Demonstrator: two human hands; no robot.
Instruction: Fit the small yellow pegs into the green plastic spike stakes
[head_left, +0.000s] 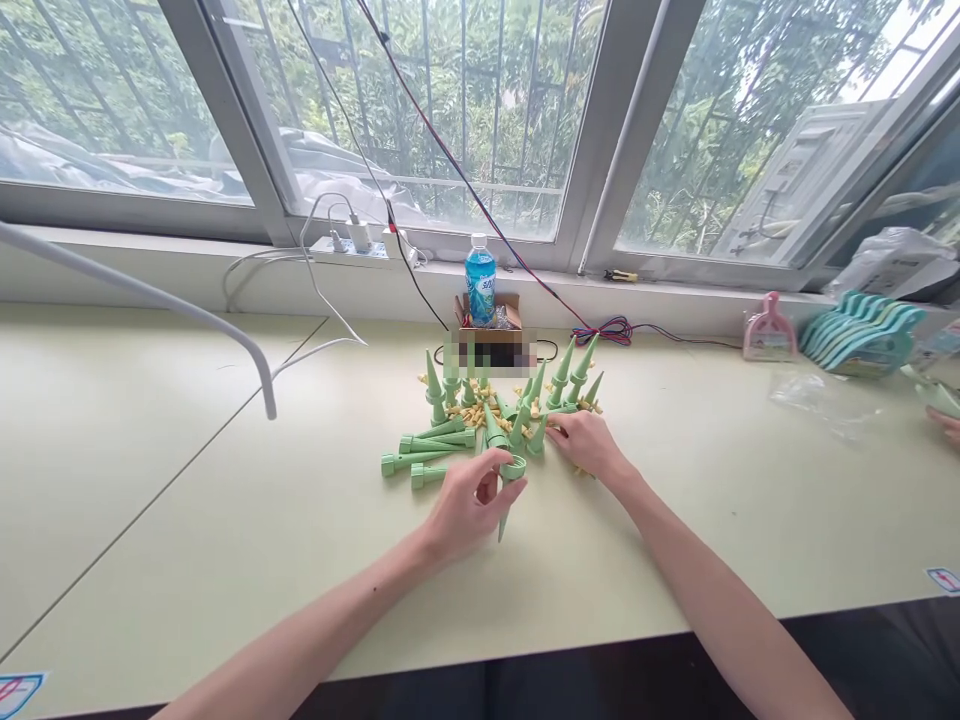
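My left hand point(476, 500) is closed around a green plastic watering spike point(513, 467), its round threaded opening facing up and its pointed tip down, above the table's near part. My right hand point(589, 442) reaches to the right side of the pile, fingers bent and close together; what lies between the fingertips is too small to make out. Around it, several green spikes point(579, 370) stand tip up with small yellow valves on them. Loose yellow valves point(480, 415) are heaped in the middle. More green spikes point(431, 458) lie flat on the left.
Behind the pile, a blue bottle point(480, 283) stands in a cardboard box point(511, 312). Coiled wires point(611, 330) lie to its right. Pink point(770, 330) and teal dustpans point(859, 335) are at the far right, where another person's hand point(943, 425) shows. A white tube point(217, 305) crosses the left.
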